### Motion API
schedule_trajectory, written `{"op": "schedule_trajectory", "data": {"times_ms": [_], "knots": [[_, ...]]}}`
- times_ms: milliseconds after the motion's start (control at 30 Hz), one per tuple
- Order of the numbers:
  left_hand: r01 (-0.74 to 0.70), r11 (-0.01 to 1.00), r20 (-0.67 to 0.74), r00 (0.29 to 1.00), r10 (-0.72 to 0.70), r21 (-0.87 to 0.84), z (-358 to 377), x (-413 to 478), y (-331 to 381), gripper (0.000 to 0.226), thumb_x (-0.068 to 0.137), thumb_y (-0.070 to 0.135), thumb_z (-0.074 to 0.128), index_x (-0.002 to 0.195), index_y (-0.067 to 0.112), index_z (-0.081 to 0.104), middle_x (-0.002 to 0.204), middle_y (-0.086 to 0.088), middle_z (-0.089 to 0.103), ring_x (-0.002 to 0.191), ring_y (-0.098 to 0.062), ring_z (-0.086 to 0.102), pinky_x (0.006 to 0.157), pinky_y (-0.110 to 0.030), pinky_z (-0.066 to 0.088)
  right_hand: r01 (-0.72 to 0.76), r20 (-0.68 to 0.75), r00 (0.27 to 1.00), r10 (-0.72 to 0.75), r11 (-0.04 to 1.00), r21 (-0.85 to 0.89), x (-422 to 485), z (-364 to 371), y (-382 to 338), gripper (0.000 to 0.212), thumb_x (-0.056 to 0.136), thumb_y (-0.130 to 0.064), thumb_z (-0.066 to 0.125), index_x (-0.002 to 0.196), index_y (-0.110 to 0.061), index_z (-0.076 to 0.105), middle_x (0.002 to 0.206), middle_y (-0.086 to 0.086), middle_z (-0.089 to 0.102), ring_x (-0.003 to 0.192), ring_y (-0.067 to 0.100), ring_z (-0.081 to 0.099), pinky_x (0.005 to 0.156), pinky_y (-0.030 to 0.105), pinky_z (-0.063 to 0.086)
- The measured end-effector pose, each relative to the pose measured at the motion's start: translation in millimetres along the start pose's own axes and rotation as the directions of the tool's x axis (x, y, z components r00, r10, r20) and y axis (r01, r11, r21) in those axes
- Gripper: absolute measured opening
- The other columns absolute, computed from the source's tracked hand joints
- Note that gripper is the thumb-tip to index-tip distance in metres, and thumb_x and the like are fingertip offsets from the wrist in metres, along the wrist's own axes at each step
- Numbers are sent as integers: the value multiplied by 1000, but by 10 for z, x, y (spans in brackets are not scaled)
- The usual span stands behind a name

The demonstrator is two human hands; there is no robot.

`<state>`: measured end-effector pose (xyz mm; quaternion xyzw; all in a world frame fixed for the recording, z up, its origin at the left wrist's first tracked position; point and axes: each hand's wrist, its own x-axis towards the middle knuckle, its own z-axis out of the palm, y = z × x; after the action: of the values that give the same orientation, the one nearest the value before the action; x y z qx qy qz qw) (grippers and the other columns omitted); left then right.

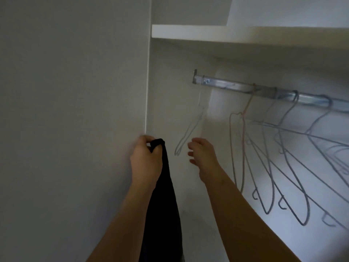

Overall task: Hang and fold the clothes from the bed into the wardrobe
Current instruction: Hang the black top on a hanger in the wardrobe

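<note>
your left hand pinches the black garment by its top | your right hand loose, holding nothing | wardrobe: wire hangers on the rail (one's blurry)

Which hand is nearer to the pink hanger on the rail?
Right. The right hand is just left of the pink hanger, not touching; the left hand, gripping the black garment, is farther left.

Reaching up toward twelve o'clock with both bare forearms; gripping a black garment in the curled left hand; holding the right hand, at three o'clock from it, empty, fingers loosely spread.
</note>
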<state>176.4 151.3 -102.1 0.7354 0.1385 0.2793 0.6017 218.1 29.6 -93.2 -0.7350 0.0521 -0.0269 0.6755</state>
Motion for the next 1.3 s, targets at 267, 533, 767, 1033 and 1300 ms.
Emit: {"op": "schedule_trajectory", "data": {"times_ms": [267,533,767,1033,1300], "knots": [[-135,970,-30,989,144,202,227,123,-15,5,90,17,53,88,20,50,76,4,54,62,-11,46,54,-16,29,-384,209,920,333,873,301,629,239,-37,14,90,-22,54,80,-12,53,78,4,51,65,17,49,76,30,43],[-129,975,-36,990,137,184,311,219,-43,10,89,13,54,86,22,51,65,17,50,53,2,47,46,-1,36,-210,44,977,209,901,379,791,218,-88,32,94,2,37,116,-14,52,67,6,51,55,12,46,52,22,34],[-66,997,12,998,65,28,205,151,-26,26,87,13,56,73,34,51,63,11,56,54,-3,52,41,-8,38,-13,-89,995,36,968,249,509,-13,-145,40,88,13,36,100,-18,59,69,7,53,54,11,49,34,10,34],[4,994,170,985,15,-106,-339,-189,-71,25,88,15,57,73,35,53,68,4,54,61,-15,54,55,-28,45,-39,-144,987,67,981,189,-460,6,172,38,89,12,33,101,-11,60,79,1,57,64,11,53,41,7,40],[-1,995,356,934,37,-101,-1023,-811,-185,24,87,16,59,74,36,54,69,7,54,58,-8,53,50,-18,39,-81,-309,942,132,981,174,-1898,72,547,37,85,12,32,75,-6,63,69,4,59,61,11,53,44,7,42]]}}
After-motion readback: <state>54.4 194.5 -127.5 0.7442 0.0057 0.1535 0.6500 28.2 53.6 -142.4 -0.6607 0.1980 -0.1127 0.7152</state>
